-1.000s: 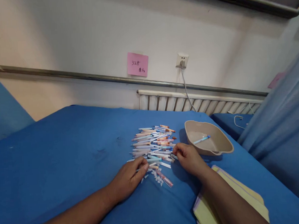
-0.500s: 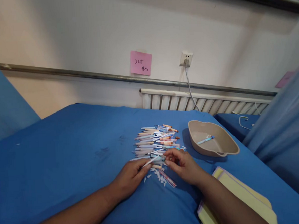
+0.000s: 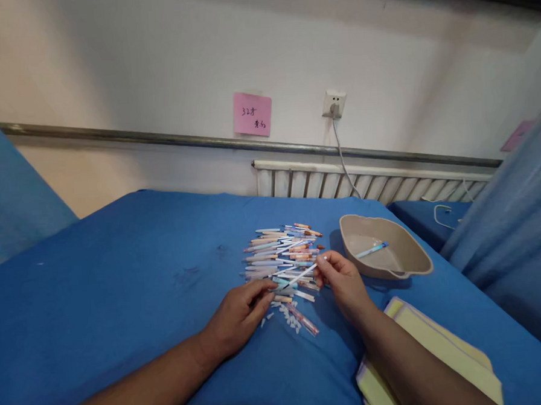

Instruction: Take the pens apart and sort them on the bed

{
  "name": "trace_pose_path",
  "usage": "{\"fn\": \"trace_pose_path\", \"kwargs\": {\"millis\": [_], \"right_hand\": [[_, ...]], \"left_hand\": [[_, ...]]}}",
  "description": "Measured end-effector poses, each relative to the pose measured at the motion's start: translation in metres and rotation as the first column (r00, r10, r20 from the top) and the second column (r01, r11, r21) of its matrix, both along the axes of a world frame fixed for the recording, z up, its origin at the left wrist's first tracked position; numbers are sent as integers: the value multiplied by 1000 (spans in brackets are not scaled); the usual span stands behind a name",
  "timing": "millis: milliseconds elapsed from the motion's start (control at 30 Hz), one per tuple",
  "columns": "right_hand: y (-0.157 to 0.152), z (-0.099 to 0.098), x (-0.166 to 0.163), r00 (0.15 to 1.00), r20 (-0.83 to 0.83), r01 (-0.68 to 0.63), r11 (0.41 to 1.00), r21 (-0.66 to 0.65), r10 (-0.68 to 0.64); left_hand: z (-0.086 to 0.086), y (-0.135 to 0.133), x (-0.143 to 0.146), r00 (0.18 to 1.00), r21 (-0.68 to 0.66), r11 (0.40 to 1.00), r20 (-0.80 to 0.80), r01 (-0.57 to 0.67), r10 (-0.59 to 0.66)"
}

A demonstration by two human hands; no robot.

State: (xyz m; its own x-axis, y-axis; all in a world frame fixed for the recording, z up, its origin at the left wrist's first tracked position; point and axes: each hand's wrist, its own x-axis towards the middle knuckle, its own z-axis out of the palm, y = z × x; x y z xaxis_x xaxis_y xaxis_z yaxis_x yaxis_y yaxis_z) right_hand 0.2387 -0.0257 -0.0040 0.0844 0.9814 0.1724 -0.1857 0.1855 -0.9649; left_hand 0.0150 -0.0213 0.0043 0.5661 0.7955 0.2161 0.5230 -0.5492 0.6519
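Note:
Between my two hands slants a thin white pen refill (image 3: 304, 274), its upper end pinched in the fingers of my right hand (image 3: 342, 277). My left hand (image 3: 242, 310) has its thumb and fingertips closed at the left end of a teal pen barrel (image 3: 281, 282). Behind my hands lie rows of pen parts (image 3: 266, 256), with pale barrels, white refills and orange or brown pieces. Nearer to me, small white tips (image 3: 289, 319) are scattered beside a pinkish clear pen barrel (image 3: 304, 320).
A beige basin (image 3: 387, 269) stands to the right with one blue pen (image 3: 371, 250) inside. A folded yellow cloth (image 3: 441, 344) lies under my right forearm. Blue sheeting (image 3: 120, 283) covers the surface. Behind it are a radiator (image 3: 306, 182) and a wall rail (image 3: 167, 138).
The white refill has passed from my left hand to my right hand, which has moved up and to the right. My left fingers are now at the teal barrel.

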Motion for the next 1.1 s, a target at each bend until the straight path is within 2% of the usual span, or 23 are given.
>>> {"fn": "trace_pose_path", "kwargs": {"millis": [167, 267, 400, 700, 833, 1100], "right_hand": [[3, -5, 6, 998, -17, 53, 998, -21, -54], [2, -7, 2, 1000, -5, 23, 1000, -21, -23], [2, -7, 0, 1000, 17, 14, 1000, -11, -13], [3, -8, 1, 998, 54, 32, 999, -8, -31], [3, -10, 1, 995, 88, 36, 999, 4, -36], [2, -6, 2, 992, 106, 72, 997, 26, -74]], "left_hand": [[-2, 9, -7, 982, 137, 990, -186, 42, -16], [1, 7, -5, 961, 154, 986, -276, 63, -18], [3, 4, -3, 948, 148, 986, -317, 70, -19], [7, -1, -3, 938, 154, 988, -345, 21, 34], [7, -1, -4, 938, 156, 987, -347, 38, 18], [0, 5, -7, 988, 101, 995, -149, -22, 37]]}}
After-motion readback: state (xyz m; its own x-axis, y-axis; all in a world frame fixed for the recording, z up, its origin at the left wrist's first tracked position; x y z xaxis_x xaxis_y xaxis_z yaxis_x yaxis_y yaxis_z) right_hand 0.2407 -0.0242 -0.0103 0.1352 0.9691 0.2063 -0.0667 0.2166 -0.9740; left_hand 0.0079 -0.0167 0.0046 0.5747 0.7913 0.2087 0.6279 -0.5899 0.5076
